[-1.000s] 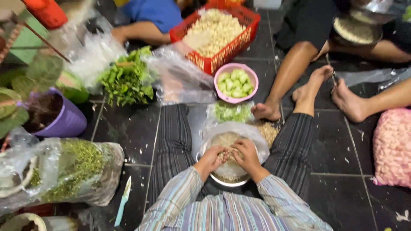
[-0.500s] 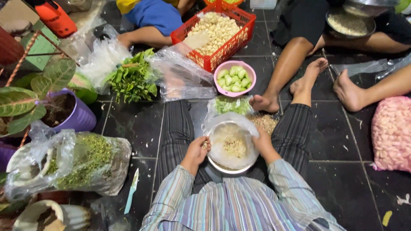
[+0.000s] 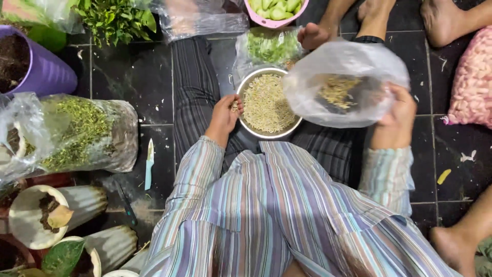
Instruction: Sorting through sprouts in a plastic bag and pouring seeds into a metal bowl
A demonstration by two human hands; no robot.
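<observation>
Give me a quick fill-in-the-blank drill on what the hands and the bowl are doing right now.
1. The left hand rests on the rim of the metal ____, which is full of pale sprouts.
2. The right hand holds a clear plastic ____ with some sprouts inside.
3. The small knife lies on the dark ____ beside the striped sleeve.

Missing words: bowl; bag; floor
</observation>
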